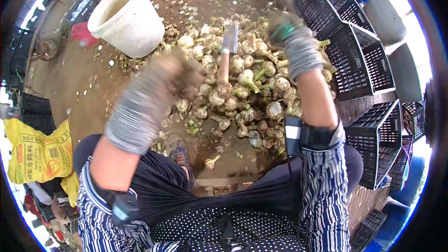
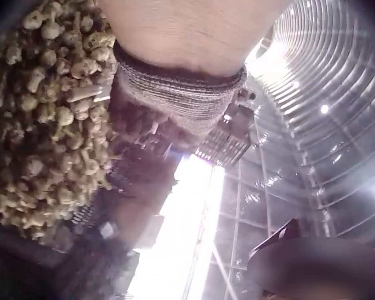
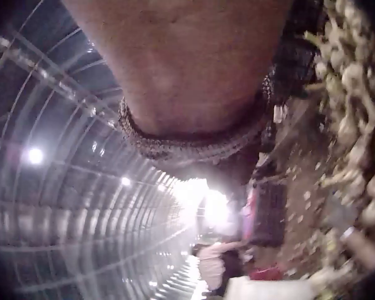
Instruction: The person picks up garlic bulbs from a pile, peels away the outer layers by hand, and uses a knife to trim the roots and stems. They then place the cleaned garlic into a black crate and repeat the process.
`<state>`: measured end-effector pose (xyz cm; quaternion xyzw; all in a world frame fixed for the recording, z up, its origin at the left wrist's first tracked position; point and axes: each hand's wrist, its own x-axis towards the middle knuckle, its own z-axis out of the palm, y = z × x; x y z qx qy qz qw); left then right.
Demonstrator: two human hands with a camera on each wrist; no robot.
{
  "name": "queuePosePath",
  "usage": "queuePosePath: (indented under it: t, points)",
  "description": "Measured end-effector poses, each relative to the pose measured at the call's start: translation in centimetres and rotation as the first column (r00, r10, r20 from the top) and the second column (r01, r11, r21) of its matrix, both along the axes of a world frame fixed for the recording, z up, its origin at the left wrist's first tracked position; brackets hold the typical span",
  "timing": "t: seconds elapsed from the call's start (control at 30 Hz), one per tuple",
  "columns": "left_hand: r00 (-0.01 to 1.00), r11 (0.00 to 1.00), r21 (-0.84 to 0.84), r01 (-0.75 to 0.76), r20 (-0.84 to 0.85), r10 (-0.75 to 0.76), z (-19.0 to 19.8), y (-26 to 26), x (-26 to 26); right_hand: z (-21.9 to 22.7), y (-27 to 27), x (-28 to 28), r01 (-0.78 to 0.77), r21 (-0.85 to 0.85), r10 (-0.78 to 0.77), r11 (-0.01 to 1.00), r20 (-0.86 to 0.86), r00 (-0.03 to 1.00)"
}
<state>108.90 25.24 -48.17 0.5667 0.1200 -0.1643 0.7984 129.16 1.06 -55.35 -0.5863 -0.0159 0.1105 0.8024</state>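
A heap of pale bulbs with cut stems (image 1: pixel 247 77) lies on the ground before the seated person. On top rests a cleaver with a wooden handle (image 1: pixel 224 67), its blade pointing away, touched by neither hand. The gloved left hand (image 1: pixel 158 84), blurred, hovers over the heap's left side; its fingers are too smeared to read. Over the far right side is the gloved right hand (image 1: pixel 291 42), also blurred, with a green patch at its fingers. In the wrist views the cuffs and wrists hide both hands' fingers.
A white bucket (image 1: pixel 135 23) stands beyond the heap at the left. Black plastic crates (image 1: pixel 373 140) line the right side. A yellow printed sack (image 1: pixel 39 151) lies at far left. In the right wrist view another person (image 3: pixel 214 265) is in the background.
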Motion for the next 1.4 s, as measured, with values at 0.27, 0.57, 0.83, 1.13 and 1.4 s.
queuePosePath:
  t: [0.27,0.57,0.83,1.13,1.4]
  points:
    - [0.858,0.872,-0.095,-0.479,0.161,0.489,1.9,1.4,-1.7,-9.9,3.5,-10.9,-0.011,-0.993,0.651,-0.117,-0.085,0.754]
    - [0.893,0.891,0.073,-0.448,0.077,0.442,0.4,0.3,-2.2,-10.5,6.0,-10.3,-0.045,-0.937,0.626,-0.348,-0.267,0.732]
    - [0.979,0.925,0.38,0.022,-0.196,0.057,-4.6,-2.8,0.4,4.4,4.1,-13.0,-0.183,-0.958,0.703,-0.219,-0.285,0.652]
    - [0.763,0.873,0.475,0.108,0.524,-0.38,-4.8,-8.1,-0.3,10.7,-3.9,-17.6,-0.608,-0.683,0.623,0.405,-0.281,0.73]
    - [0.443,0.463,0.88,-0.107,0.459,-0.77,-13.6,-5.6,0.8,5.8,-4.9,-17.8,-0.405,-0.778,0.683,0.48,0.041,0.73]
